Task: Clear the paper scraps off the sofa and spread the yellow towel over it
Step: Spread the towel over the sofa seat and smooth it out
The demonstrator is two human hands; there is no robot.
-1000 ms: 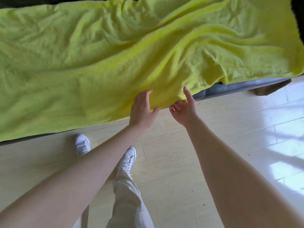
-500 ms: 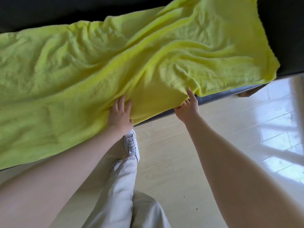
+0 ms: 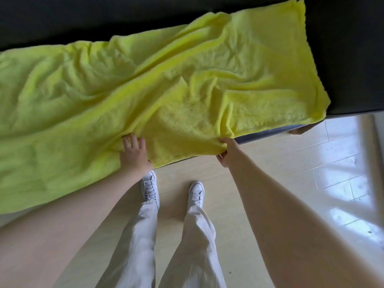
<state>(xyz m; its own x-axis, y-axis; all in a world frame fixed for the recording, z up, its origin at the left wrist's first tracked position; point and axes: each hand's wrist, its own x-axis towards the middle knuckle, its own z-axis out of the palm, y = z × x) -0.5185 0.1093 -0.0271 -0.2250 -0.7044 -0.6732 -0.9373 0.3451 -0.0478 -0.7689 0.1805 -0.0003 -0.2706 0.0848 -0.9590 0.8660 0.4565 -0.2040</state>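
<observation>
A large yellow towel (image 3: pixel 166 84) lies wrinkled across the dark sofa (image 3: pixel 342 48), covering most of the seat and hanging over its front edge. My left hand (image 3: pixel 134 152) rests flat on the towel near the front edge, fingers spread. My right hand (image 3: pixel 227 151) pinches the towel's front hem, thumb under the cloth. No paper scraps show on the sofa.
Pale wood-look floor (image 3: pixel 291 183) runs in front of the sofa, with bright glare at the right. My two legs in light trousers and white sneakers (image 3: pixel 149 188) stand close to the sofa's front. A brown sofa foot (image 3: pixel 299 130) peeks out at the right.
The view has pulled back, showing more dark sofa behind and right of the towel. My left hand slid left onto the towel; my right hand closed on the hem. My feet now stand side by side.
</observation>
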